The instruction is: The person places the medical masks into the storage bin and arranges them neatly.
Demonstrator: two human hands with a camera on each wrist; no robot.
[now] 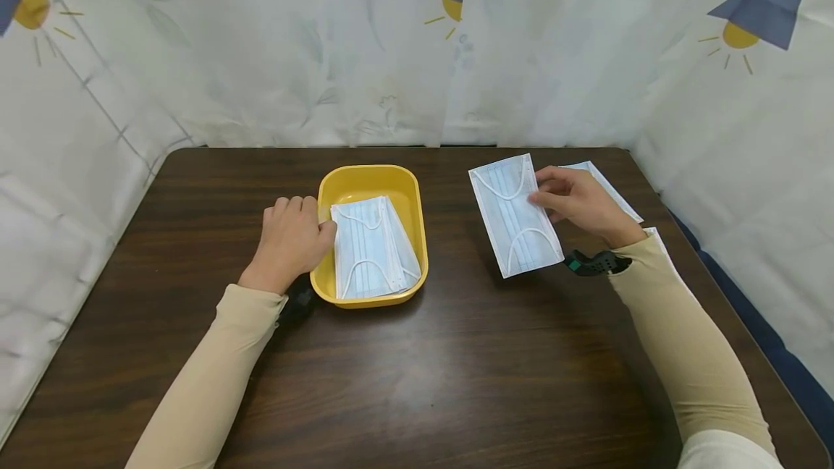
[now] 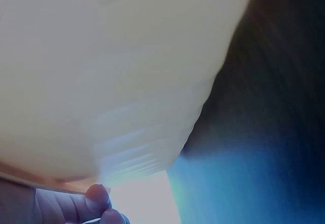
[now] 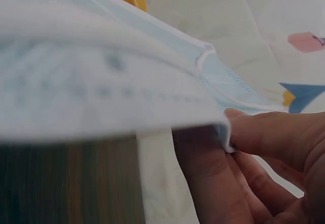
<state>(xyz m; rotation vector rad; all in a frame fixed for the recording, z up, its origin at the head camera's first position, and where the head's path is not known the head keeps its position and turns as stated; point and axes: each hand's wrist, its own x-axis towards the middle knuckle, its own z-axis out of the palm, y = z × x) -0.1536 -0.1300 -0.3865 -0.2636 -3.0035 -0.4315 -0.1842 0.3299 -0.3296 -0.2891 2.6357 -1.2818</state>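
Observation:
A yellow basket (image 1: 369, 304) stands left of the middle of the table, with several light blue masks (image 1: 365, 248) lying in it. My left hand (image 1: 289, 239) grips the basket's left rim, thumb over the edge; the left wrist view has its fingertips (image 2: 104, 203) beside the basket's wall (image 2: 101, 97). To the right of the basket, my right hand (image 1: 573, 201) pinches one mask (image 1: 515, 216) by its right edge, above the table and tilted. In the right wrist view, thumb and fingers (image 3: 254, 158) hold the edge of this mask (image 3: 101, 92).
Behind my right hand another mask (image 1: 609, 190) lies at the table's right side, and a further white edge shows beside the right sleeve. The dark wooden table (image 1: 417, 389) is bordered by a printed white cloth (image 1: 365, 56) at the back and sides.

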